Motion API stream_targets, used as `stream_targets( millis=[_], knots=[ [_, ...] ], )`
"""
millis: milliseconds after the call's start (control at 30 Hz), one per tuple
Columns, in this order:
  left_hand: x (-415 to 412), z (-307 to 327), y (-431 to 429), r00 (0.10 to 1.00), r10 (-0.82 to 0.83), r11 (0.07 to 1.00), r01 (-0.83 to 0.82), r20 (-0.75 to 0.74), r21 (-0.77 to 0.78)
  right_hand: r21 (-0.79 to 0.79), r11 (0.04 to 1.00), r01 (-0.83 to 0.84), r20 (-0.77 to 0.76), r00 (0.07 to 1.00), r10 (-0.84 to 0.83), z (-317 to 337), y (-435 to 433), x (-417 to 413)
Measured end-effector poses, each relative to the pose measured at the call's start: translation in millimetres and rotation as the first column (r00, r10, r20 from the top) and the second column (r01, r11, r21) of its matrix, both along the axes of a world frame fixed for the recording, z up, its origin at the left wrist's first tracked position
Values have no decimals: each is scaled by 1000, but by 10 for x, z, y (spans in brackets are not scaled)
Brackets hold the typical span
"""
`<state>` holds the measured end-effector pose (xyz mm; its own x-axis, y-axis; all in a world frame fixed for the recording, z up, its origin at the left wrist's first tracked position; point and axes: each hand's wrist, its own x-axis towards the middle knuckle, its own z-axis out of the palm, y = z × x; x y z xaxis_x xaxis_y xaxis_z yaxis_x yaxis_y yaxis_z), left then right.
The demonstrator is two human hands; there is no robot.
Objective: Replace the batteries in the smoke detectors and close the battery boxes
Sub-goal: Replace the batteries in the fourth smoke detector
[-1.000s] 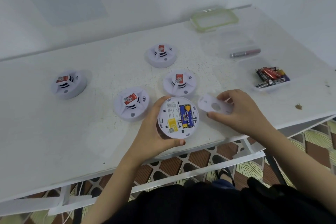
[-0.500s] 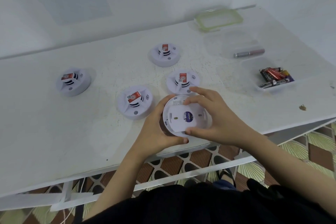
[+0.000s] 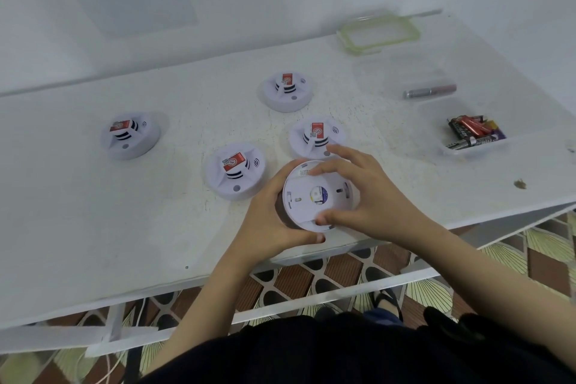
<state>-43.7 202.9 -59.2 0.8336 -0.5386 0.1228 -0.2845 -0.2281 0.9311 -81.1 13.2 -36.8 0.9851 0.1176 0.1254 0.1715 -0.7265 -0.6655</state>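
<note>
my left hand grips the smoke detector round its side, back turned up, right at the near edge of the worktop. my right hand has its fingertips and thumb pinched on the rim of the round cover, which lies flat over the battery box. through the cover's centre hole i can see a bit of blue and yellow, which i take for a battery already in place. so on this unit i judge the swap is made and i'm at the closing step; whether the cover is locked home i can't tell.

four more units sit face up: the far-left detector, the middle detector just beside my left hand, the back detector and the near-right detector just behind my right fingers. their backs are hidden, so i can't say which are finished. the batteries lie in the clear tray well to the right, with a single battery beyond it.
</note>
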Motion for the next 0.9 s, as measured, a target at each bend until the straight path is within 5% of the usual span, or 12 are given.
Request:
stream_targets(
  millis=[267, 633, 900],
  knots=[
    [34, -27, 12, 1000, -17, 1000, 17, 12, 9, 239, 971, -4, -24, 1000, 10, -104, -7, -25],
    [79, -43, 52, 999, -41, 999, 41, -8, -3, 282, 946, -163, -111, 973, 201, -66, -175, 46],
    [79, -36, 48, 1000, -28, 1000, 28, -14, 10, 303, 944, -130, -150, 972, 183, -58, -237, 97]
  ],
)
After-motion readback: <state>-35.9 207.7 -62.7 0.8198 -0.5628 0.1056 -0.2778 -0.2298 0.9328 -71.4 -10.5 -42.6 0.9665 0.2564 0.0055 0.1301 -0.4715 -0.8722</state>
